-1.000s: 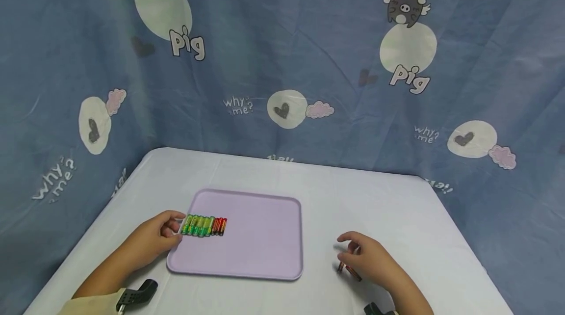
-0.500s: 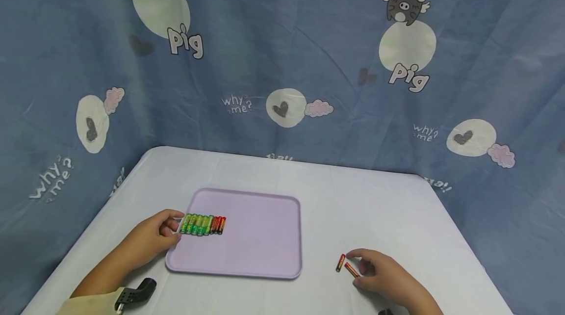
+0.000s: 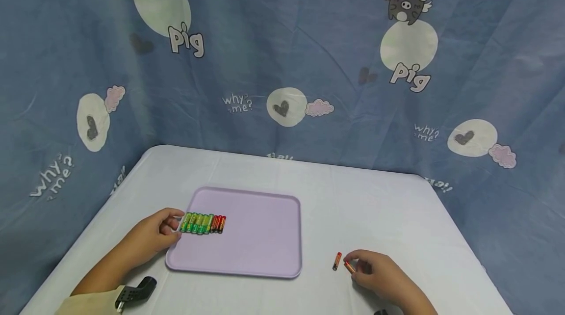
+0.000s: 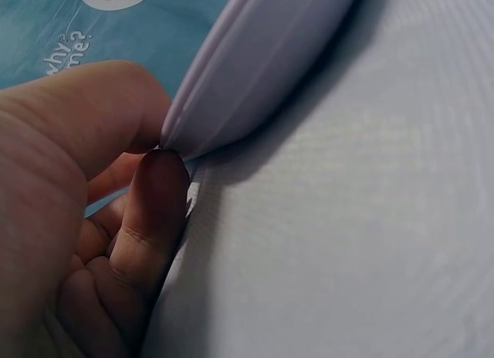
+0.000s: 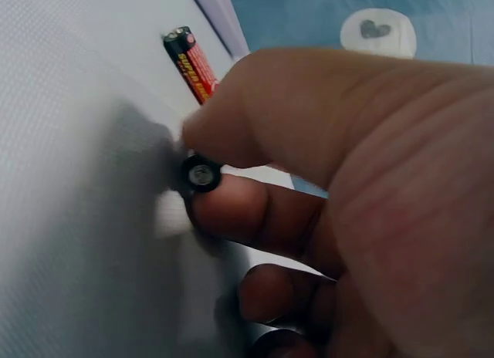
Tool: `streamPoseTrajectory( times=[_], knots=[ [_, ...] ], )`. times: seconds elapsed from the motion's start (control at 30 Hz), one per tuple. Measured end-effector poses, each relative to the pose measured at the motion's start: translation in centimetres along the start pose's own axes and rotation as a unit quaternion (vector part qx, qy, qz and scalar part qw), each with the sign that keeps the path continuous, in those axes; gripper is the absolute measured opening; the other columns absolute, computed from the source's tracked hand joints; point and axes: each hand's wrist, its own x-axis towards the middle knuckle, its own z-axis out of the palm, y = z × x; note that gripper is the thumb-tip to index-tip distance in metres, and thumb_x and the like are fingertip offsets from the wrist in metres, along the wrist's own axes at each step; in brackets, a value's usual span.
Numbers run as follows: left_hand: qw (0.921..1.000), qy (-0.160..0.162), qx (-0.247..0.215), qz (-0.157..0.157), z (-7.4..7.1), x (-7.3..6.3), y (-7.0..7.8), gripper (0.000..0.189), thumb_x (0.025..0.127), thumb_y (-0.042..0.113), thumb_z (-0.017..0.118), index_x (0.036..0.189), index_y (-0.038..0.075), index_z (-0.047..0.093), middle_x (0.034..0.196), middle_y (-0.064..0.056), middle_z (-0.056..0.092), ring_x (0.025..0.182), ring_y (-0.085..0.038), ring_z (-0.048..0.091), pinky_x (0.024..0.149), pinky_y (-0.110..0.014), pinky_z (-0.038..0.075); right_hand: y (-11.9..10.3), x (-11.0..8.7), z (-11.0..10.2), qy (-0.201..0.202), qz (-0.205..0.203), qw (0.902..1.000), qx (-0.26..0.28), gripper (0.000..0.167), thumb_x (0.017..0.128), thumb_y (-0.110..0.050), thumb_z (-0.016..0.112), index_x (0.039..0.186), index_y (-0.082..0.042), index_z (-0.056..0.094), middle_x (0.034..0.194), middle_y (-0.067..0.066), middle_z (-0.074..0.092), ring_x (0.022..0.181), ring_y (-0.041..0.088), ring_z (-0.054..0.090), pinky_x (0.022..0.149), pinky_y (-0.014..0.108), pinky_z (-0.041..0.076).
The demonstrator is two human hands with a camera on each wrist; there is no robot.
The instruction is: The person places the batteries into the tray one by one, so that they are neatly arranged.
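A lilac tray lies on the white table. Near its left edge, several green batteries and several red batteries lie side by side in one row. My left hand holds the tray's left rim by thumb and finger, beside the green end of the row. To the right of the tray, my right hand pinches a red battery between thumb and index finger; its dark end faces the right wrist camera. Another red battery lies loose on the table just left of those fingers.
The white tabletop stretches behind and beside the tray. A blue curtain printed with pigs and hearts hangs along the table's back edge. A black strap sits on the left wrist over a beige sleeve.
My right hand has come from above the two loose red batteries to their right side and now pinches one. The other loose battery has shifted slightly left. The left hand has stayed at the tray.
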Motion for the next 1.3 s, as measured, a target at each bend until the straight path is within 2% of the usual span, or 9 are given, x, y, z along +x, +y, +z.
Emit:
streamPoseTrajectory(
  times=[0.2, 0.33, 0.57, 0.83, 0.93, 1.07, 1.17, 1.3],
  knots=[
    [1.0000, -0.003, -0.006, 0.005, -0.1, 0.0, 0.0, 0.055, 0.089, 0.011, 0.076, 0.138, -0.002, 0.056, 0.105, -0.006, 0.057, 0.084, -0.008, 0.053, 0.069, -0.024, 0.047, -0.4, 0.1, 0.3, 0.018, 0.026, 0.9994, -0.012, 0.036, 0.088, -0.011, 0.070, 0.118, -0.032, 0.072, 0.083, -0.010, 0.062, 0.071, 0.005, 0.054, 0.064, 0.026, 0.044],
    [1.0000, -0.004, -0.006, 0.006, -0.1, 0.1, 0.1, 0.054, 0.089, 0.010, 0.076, 0.138, -0.002, 0.056, 0.105, -0.006, 0.057, 0.084, -0.008, 0.053, 0.069, -0.024, 0.046, -0.8, 0.3, 0.5, 0.039, 0.039, 0.9985, 0.000, 0.035, 0.088, -0.009, 0.068, 0.118, -0.028, 0.071, 0.081, -0.008, 0.062, 0.068, 0.007, 0.054, 0.062, 0.026, 0.045],
    [1.0000, -0.006, -0.001, 0.005, -0.3, 0.1, 0.1, 0.055, 0.090, 0.011, 0.076, 0.139, -0.002, 0.056, 0.106, -0.006, 0.058, 0.085, -0.009, 0.053, 0.069, -0.024, 0.046, -2.0, 1.6, 1.2, 0.083, 0.026, 0.9956, 0.034, 0.030, 0.093, -0.011, 0.070, 0.120, -0.024, 0.070, 0.083, -0.009, 0.063, 0.069, 0.006, 0.055, 0.059, 0.025, 0.046],
    [0.9999, -0.005, -0.008, 0.005, 0.0, 0.1, -0.1, 0.055, 0.089, 0.011, 0.076, 0.139, -0.001, 0.056, 0.106, -0.006, 0.057, 0.085, -0.009, 0.053, 0.070, -0.024, 0.047, -4.4, 4.1, 1.2, 0.095, 0.035, 0.9917, 0.080, 0.030, 0.097, -0.013, 0.068, 0.126, -0.022, 0.069, 0.084, -0.003, 0.067, 0.067, 0.014, 0.059, 0.058, 0.028, 0.048],
    [0.9999, -0.006, -0.013, 0.006, 0.1, 0.1, -0.3, 0.055, 0.089, 0.010, 0.076, 0.138, -0.002, 0.056, 0.106, -0.007, 0.058, 0.084, -0.008, 0.053, 0.070, -0.024, 0.047, -5.5, 5.4, 1.2, 0.092, 0.027, 0.9902, 0.102, 0.030, 0.097, -0.014, 0.068, 0.127, -0.020, 0.069, 0.084, 0.000, 0.065, 0.064, 0.016, 0.057, 0.056, 0.030, 0.049],
    [0.9998, -0.004, -0.017, 0.006, 0.2, 0.1, -0.5, 0.055, 0.089, 0.009, 0.077, 0.138, -0.001, 0.056, 0.106, -0.006, 0.058, 0.085, -0.008, 0.054, 0.070, -0.024, 0.048, -7.2, 7.3, 1.5, 0.096, 0.006, 0.9895, 0.107, 0.031, 0.095, -0.014, 0.068, 0.126, -0.018, 0.069, 0.083, -0.002, 0.063, 0.069, 0.014, 0.054, 0.060, 0.030, 0.047],
    [0.9998, -0.002, -0.016, 0.007, 0.2, 0.1, -0.5, 0.055, 0.088, 0.009, 0.077, 0.138, -0.002, 0.056, 0.105, -0.006, 0.058, 0.085, -0.008, 0.054, 0.070, -0.024, 0.048, -8.6, 8.7, 1.9, 0.102, -0.011, 0.9887, 0.109, 0.033, 0.093, -0.012, 0.068, 0.125, -0.016, 0.070, 0.081, -0.002, 0.063, 0.072, 0.014, 0.054, 0.063, 0.029, 0.045],
    [0.9999, -0.001, -0.009, 0.007, -0.1, 0.1, -0.4, 0.055, 0.088, 0.009, 0.077, 0.138, -0.002, 0.056, 0.105, -0.006, 0.059, 0.085, -0.009, 0.054, 0.070, -0.024, 0.048, -10.6, 10.7, 2.7, 0.097, -0.029, 0.9871, 0.125, 0.033, 0.091, -0.013, 0.067, 0.124, -0.014, 0.069, 0.079, -0.003, 0.062, 0.070, 0.014, 0.053, 0.061, 0.029, 0.044]
  ],
)
